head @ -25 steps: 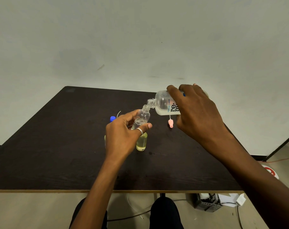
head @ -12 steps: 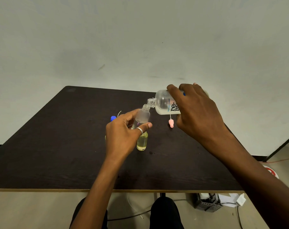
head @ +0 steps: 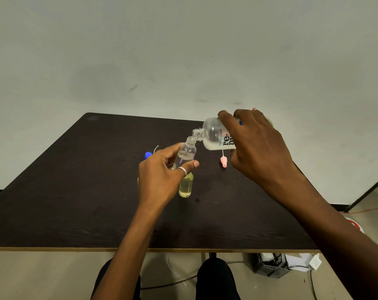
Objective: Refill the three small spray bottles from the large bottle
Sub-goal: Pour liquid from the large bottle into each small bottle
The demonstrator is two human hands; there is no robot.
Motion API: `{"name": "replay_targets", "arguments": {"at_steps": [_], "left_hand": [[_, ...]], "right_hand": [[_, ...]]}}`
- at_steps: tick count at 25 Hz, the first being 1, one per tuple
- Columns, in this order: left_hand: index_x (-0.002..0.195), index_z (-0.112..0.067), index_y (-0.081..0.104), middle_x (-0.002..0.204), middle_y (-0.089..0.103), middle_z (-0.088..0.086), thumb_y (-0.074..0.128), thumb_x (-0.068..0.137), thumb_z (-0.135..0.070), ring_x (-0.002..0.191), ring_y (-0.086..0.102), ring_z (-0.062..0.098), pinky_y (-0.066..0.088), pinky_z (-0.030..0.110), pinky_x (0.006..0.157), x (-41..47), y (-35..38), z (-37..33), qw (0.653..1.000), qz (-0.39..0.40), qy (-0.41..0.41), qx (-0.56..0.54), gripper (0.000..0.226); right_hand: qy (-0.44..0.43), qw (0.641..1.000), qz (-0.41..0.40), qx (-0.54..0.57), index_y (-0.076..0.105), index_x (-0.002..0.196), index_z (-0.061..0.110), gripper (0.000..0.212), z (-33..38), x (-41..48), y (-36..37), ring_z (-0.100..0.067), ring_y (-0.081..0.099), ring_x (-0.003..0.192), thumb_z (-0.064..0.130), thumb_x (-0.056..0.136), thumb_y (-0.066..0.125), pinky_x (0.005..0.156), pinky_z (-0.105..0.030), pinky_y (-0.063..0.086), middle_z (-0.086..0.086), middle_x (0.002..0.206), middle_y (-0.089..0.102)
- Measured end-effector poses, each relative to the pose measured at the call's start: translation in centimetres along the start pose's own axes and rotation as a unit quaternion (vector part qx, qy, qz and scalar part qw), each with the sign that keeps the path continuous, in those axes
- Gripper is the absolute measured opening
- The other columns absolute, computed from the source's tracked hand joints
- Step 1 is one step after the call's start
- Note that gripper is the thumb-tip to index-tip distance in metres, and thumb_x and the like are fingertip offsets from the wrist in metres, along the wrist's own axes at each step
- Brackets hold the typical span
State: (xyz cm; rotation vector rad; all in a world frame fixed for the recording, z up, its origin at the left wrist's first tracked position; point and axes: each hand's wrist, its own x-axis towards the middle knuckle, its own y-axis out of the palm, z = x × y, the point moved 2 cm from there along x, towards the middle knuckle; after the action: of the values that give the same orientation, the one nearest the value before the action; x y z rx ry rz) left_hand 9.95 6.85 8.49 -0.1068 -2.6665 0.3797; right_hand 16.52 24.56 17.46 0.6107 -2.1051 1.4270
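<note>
A: Two hands, both busy. The right hand (head: pixel 259 146) is wrapped around the large bottle (head: pixel 216 135), tipped almost flat, its open neck against the mouth of the small clear bottle (head: pixel 187 151). The left hand (head: pixel 162 178) clamps that small bottle between thumb and fingers, tilted toward the large one.

B: Any change from half a second back?

A: Hardly. Both grips are the same, the necks meet at the same spot, and the whitish liquid lies along the large bottle's lower side as before.

B: And the rest of the table (head: pixel 53 202)?

A: A small bottle of yellow liquid (head: pixel 185 186) stands upright just below the left hand's fingers, about mid-table. A blue cap (head: pixel 148 155) shows past the left thumb, toward the far edge. A pink spray top (head: pixel 223 161) lies under the large bottle, near the right hand. The third small bottle is mostly hidden behind the left hand.

B: Room to move?

A: The whole left half of the table, out to its left edge and far left corner, is bare, and so is the strip along the near edge. The right edge runs close under the right forearm.
</note>
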Motion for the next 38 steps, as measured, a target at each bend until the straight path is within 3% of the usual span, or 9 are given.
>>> {"name": "replay_targets", "arguments": {"at_steps": [8,11,15,18,23,27,30,34,38], "left_hand": [[0.125,-0.031,0.067,0.104,0.061,-0.027,0.085,0.073,-0.036,0.092,0.062,-0.007,0.045,-0.001,0.077,-0.11,-0.12,-0.33,1.000,0.002,0.006,0.005,0.055],[0.124,-0.031,0.068,0.103,0.064,-0.026,0.085,0.073,-0.035,0.093,0.064,-0.005,0.047,0.005,0.080,-0.09,-0.09,-0.27,1.000,0.003,0.005,0.004,0.054],[0.123,-0.031,0.068,0.109,0.073,-0.014,0.085,0.073,-0.036,0.098,0.068,0.001,0.055,0.019,0.087,-0.10,-0.11,-0.17,1.000,-0.001,0.006,-0.001,0.053],[0.123,-0.031,0.069,0.107,0.072,-0.018,0.085,0.073,-0.035,0.098,0.067,-0.001,0.055,0.020,0.088,-0.16,-0.18,-0.23,1.000,0.000,0.004,-0.009,0.052],[0.122,-0.033,0.069,0.102,0.068,-0.025,0.085,0.073,-0.035,0.097,0.067,-0.003,0.055,0.016,0.086,-0.17,-0.17,-0.24,1.000,0.003,0.005,-0.010,0.051],[0.121,-0.033,0.070,0.104,0.072,-0.021,0.086,0.073,-0.035,0.097,0.067,-0.004,0.056,0.019,0.087,-0.16,-0.15,-0.19,1.000,0.003,0.005,-0.018,0.051],[0.121,-0.033,0.069,0.103,0.071,-0.021,0.085,0.073,-0.035,0.096,0.067,-0.006,0.055,0.017,0.086,-0.22,-0.21,-0.24,1.000,0.003,0.007,-0.019,0.051],[0.122,-0.033,0.069,0.104,0.072,-0.021,0.084,0.074,-0.037,0.096,0.067,-0.004,0.055,0.018,0.085,-0.22,-0.24,-0.29,1.000,0.004,0.012,-0.017,0.050],[0.122,-0.033,0.069,0.103,0.069,-0.023,0.084,0.075,-0.035,0.095,0.067,-0.005,0.052,0.011,0.083,-0.22,-0.30,-0.37,1.000,0.008,0.010,-0.018,0.050]], "right_hand": [[-0.003,1.000,0.005,0.003,0.049,0.130,0.019,0.075,0.04,0.04,0.10,-0.030,0.054,0.100,0.006,0.060,0.073,0.065,-0.029,0.038,-0.008,0.109,0.058],[-0.001,1.000,0.012,0.009,0.048,0.132,0.020,0.076,0.05,0.09,0.16,-0.031,0.053,0.103,0.006,0.061,0.073,0.065,-0.029,0.033,-0.009,0.112,0.058],[-0.001,1.000,0.007,0.010,0.047,0.132,0.021,0.076,0.10,0.13,0.10,-0.031,0.053,0.103,0.006,0.062,0.073,0.065,-0.030,0.039,-0.008,0.111,0.057],[-0.004,1.000,0.005,0.002,0.047,0.131,0.021,0.077,0.09,0.16,0.23,-0.030,0.052,0.103,0.008,0.061,0.074,0.066,-0.028,0.030,-0.007,0.111,0.057],[-0.003,1.000,0.014,0.003,0.047,0.131,0.022,0.079,0.04,0.19,0.39,-0.030,0.052,0.103,0.011,0.059,0.077,0.065,-0.028,0.030,-0.007,0.111,0.057],[-0.003,1.000,0.013,0.002,0.048,0.131,0.021,0.079,0.14,0.17,0.22,-0.030,0.054,0.101,0.010,0.058,0.077,0.065,-0.031,0.043,-0.007,0.109,0.058],[-0.002,1.000,0.016,0.007,0.047,0.132,0.021,0.077,0.13,0.23,0.06,-0.031,0.052,0.103,0.008,0.061,0.074,0.065,-0.030,0.037,-0.008,0.112,0.057],[-0.004,1.000,0.011,0.009,0.047,0.132,0.021,0.076,0.15,0.26,-0.10,-0.031,0.053,0.103,0.007,0.061,0.072,0.066,-0.032,0.042,-0.009,0.112,0.057],[-0.003,1.000,0.012,0.011,0.048,0.131,0.021,0.077,0.31,0.30,-0.27,-0.030,0.053,0.101,0.007,0.060,0.073,0.070,-0.035,0.049,-0.008,0.110,0.058]]}}
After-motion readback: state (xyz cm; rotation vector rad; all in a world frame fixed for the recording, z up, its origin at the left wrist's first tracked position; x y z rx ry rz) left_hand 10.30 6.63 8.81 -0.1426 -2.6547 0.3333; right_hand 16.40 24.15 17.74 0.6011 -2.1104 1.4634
